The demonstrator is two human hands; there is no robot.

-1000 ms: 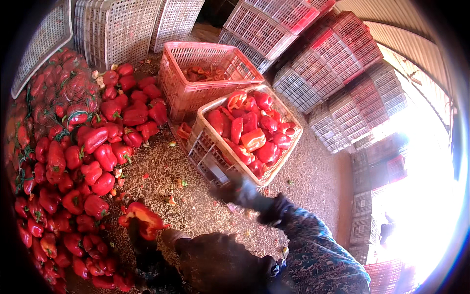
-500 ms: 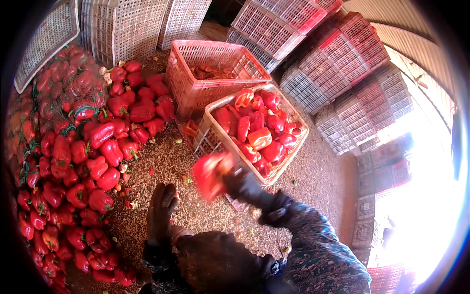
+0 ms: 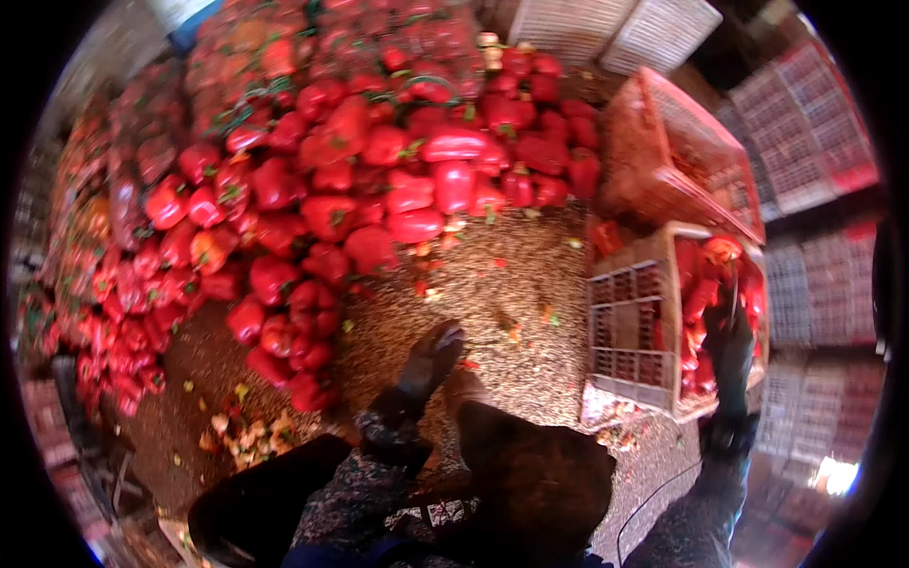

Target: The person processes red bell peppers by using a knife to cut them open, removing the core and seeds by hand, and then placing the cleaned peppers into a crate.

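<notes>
My right hand point(image 3: 729, 336), in a dark glove, is over the near crate point(image 3: 674, 322) at the right, which is filled with red bell peppers point(image 3: 699, 298). Motion blur smears its fingers, so whether they grip a pepper is unclear. My left hand point(image 3: 432, 358), also dark-gloved, hovers above the littered ground in front of my knees. Its fingers are loosely bent, and I see nothing in them. Beyond it spreads a large heap of whole red bell peppers point(image 3: 388, 194).
Behind the near crate stands a reddish crate point(image 3: 636, 175) with scraps inside. Mesh sacks of peppers point(image 3: 256, 66) lie at the far left. Stacked crates point(image 3: 805, 123) line the right side. Pepper trimmings point(image 3: 251, 437) lie at the lower left.
My view has swung left, toward the pepper heap. My right hand, which held a red bell pepper beside the near crate, is now over that crate.
</notes>
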